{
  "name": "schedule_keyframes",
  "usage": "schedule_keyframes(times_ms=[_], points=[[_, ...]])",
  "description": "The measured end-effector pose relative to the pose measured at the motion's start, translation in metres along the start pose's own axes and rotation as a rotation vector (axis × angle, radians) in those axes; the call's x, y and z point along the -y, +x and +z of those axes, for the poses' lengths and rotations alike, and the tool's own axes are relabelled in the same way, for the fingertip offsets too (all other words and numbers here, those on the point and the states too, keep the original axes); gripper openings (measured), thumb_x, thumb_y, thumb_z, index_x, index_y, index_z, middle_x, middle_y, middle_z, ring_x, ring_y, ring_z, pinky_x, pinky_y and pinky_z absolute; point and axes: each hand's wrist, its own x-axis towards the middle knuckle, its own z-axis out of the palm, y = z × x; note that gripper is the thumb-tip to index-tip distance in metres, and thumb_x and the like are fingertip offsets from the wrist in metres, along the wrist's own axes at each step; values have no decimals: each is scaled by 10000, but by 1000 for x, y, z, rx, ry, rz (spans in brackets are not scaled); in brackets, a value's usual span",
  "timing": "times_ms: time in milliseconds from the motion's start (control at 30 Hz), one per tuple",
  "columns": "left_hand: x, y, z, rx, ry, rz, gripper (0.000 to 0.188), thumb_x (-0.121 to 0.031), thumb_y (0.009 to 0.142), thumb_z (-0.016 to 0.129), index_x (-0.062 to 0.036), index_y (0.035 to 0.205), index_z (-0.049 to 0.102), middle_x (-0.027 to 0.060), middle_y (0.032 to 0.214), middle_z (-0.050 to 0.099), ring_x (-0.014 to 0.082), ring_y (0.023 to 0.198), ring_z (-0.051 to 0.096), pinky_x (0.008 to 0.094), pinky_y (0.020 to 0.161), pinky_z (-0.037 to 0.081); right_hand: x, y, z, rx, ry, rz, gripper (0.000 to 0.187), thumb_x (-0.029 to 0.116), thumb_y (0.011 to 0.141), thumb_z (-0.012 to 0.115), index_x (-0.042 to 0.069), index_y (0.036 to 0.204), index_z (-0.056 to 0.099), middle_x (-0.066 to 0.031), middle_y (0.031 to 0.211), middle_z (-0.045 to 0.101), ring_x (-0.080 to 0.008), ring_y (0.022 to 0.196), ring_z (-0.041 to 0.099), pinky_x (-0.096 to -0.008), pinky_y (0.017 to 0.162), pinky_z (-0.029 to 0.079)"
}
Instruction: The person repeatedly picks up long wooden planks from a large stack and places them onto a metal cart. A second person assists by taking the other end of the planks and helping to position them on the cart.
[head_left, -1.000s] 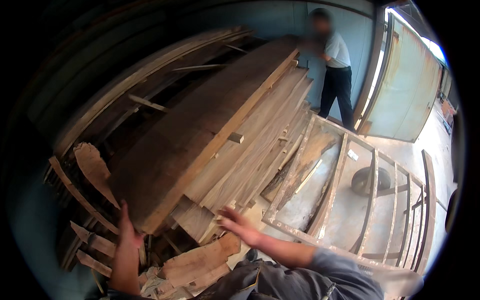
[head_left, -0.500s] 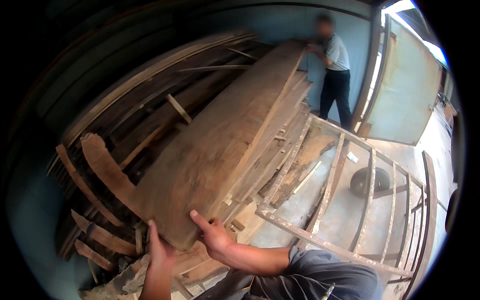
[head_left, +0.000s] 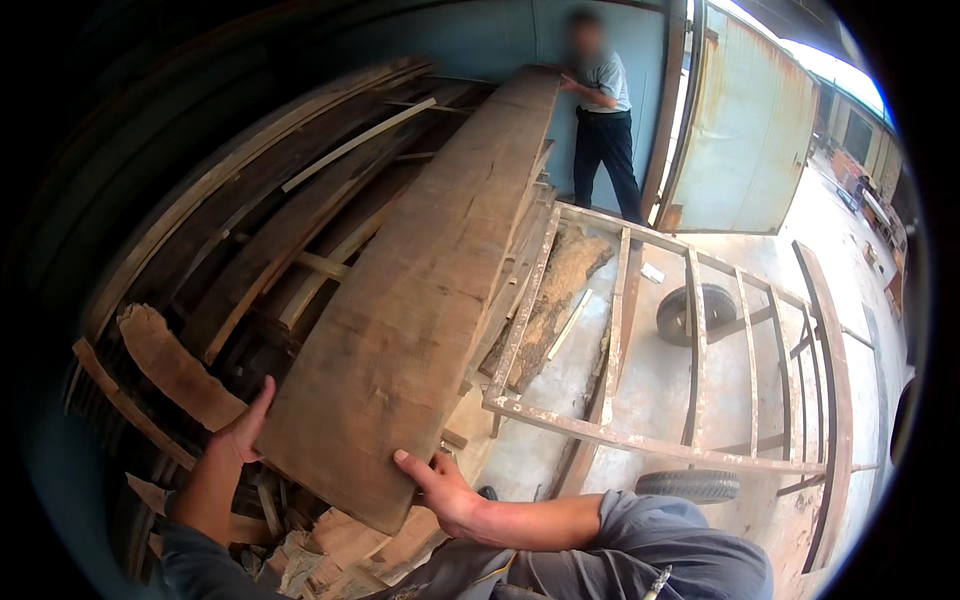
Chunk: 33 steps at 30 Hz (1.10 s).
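Observation:
A long, wide brown wooden plank [head_left: 400, 270] runs from my hands up to the far end of a stack of boards. My left hand [head_left: 240, 432] grips its left edge near the close end, thumb raised along the side and fingers hidden below. At the right edge, my right hand [head_left: 445, 490] holds the plank with its thumb on top and its fingers mostly underneath. Across from me, a person [head_left: 602, 100] in a light shirt and dark trousers has hands at the plank's far end.
Stacked boards with thin spacer sticks [head_left: 360, 145] lie left of the plank. A curved slab offcut [head_left: 175, 365] sits nearer. On the right stands a barred cart frame [head_left: 640, 437] with black tyres [head_left: 690, 484]. A bark-edged slab [head_left: 560, 290] rests beside it, before a metal door [head_left: 745, 130].
My left hand has shifted from the plank's near end to farther along its left edge. The plank's top faces me more fully. The whole view has swung rightward.

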Motion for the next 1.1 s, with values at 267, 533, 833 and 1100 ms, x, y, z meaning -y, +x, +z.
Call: schedule_keyframes(times_ms=[267,533,833,1100], points=[[99,43,77,128,64,-47,964,-798,974,376,-93,1628,318,95,1660,369,259,1527,333,458,1232,268,-22,-50,-69,-268,-78,57,932,505,904,776,-154,1414,358,-273,1368,579,-329,1286,584,-426,1094,483],[169,19,235,29,-57,-55,936,-747,988,444,-18,1572,390,146,1597,448,274,1463,430,409,1199,350,-57,-145,-184,-350,111,-63,893,496,930,736,-127,1428,336,-289,1332,581,-337,1223,625,-449,1024,543],[303,-37,441,159,-171,-115,970,-791,985,346,-65,1625,294,146,1676,314,322,1529,316,483,1239,269,-72,-349,-319,-466,5,-116,737,458,973,688,-136,1362,488,-251,1263,652,-295,1156,670,-409,994,552],[402,-91,577,185,-173,-97,890,-759,1007,330,-101,1606,344,121,1634,385,324,1485,379,501,1202,327,-114,-497,-422,-499,0,-102,828,495,942,706,-147,1403,458,-256,1273,659,-294,1145,680,-396,987,550]])
